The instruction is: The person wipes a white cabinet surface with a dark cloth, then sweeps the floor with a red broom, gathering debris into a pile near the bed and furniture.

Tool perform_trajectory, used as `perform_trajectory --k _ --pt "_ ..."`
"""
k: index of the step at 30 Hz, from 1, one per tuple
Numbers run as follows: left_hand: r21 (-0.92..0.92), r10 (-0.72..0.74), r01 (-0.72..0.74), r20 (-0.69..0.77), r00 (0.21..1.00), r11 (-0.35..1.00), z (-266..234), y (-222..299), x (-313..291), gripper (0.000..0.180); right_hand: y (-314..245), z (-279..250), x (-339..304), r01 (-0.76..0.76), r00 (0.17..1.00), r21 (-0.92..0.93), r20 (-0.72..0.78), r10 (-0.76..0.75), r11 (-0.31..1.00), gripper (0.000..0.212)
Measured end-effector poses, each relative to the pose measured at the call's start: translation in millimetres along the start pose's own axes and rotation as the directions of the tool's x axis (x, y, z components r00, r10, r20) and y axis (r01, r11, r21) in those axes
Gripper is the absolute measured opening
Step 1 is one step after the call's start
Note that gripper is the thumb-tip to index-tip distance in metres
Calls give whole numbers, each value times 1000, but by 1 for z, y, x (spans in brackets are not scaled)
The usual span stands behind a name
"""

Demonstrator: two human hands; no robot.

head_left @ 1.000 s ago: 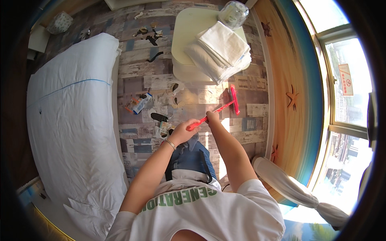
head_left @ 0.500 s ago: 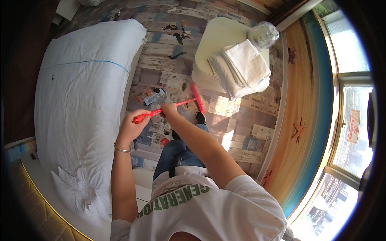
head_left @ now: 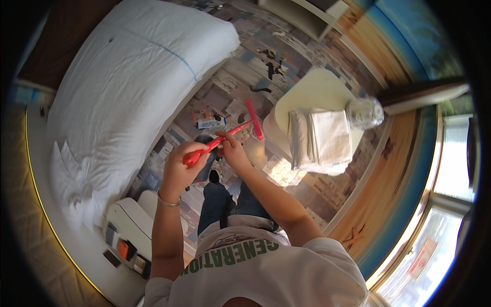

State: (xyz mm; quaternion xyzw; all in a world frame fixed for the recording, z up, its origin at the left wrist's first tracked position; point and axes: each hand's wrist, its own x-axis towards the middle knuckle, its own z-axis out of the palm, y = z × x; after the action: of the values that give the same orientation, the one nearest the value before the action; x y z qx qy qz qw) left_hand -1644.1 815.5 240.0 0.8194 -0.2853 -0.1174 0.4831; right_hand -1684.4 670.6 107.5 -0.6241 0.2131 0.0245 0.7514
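- I have a strip of patchwork floor (head_left: 223, 91) between the edge of the bed (head_left: 138, 77) on the left and the rounded table (head_left: 298, 91) on the right; it widens beyond the table.
- The red T-headed tool (head_left: 240, 127) reaches out ahead over that strip, its crossbar just beside the table's near left edge; I can't tell whether they touch.
- My left hand (head_left: 177, 162) is wrapped around the handle's thick end, and my right hand (head_left: 233, 152) has its fingers closed around the shaft farther along.
- My hands hide parts of the handle, and my left fingers are partly out of sight.
- One dark shoe (head_left: 214, 176) shows; small bits around the feet are hard for me to make out.
- The top rim cuts off the pale shelf (head_left: 294, 16), and glare washes out the window (head_left: 455, 153).
- A blue-and-white packet (head_left: 211, 124) lies left of the crossbar, and dark scraps (head_left: 272, 69) are scattered farther out.
- Folded pale cloths (head_left: 330, 138) and a clear jar (head_left: 364, 113) stand on the table.
- Sun lights the floor near the table; a beach-painted wall (head_left: 406, 174) runs along the right.
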Motion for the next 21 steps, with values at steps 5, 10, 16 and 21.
perform_trajectory --k 5,10,16,21 --pt "-273 -7 -32 -143 990 961 8 -5 -32 53 -61 -2 -27 329 943 -561 239 -232 760 31" --pt "-68 -396 404 -405 824 912 42 -67 -80 41 -88 4 -28 456 889 -734 343 -304 504 29" --pt "-259 -509 448 -272 816 856 108 -80 -96 75 -42 25 -26 513 814 -363 494 -306 778 23" --pt "-344 -668 578 -480 569 739 118 -105 -124 50 -27 30 -50 -52 787 -351 562 255 935 26"
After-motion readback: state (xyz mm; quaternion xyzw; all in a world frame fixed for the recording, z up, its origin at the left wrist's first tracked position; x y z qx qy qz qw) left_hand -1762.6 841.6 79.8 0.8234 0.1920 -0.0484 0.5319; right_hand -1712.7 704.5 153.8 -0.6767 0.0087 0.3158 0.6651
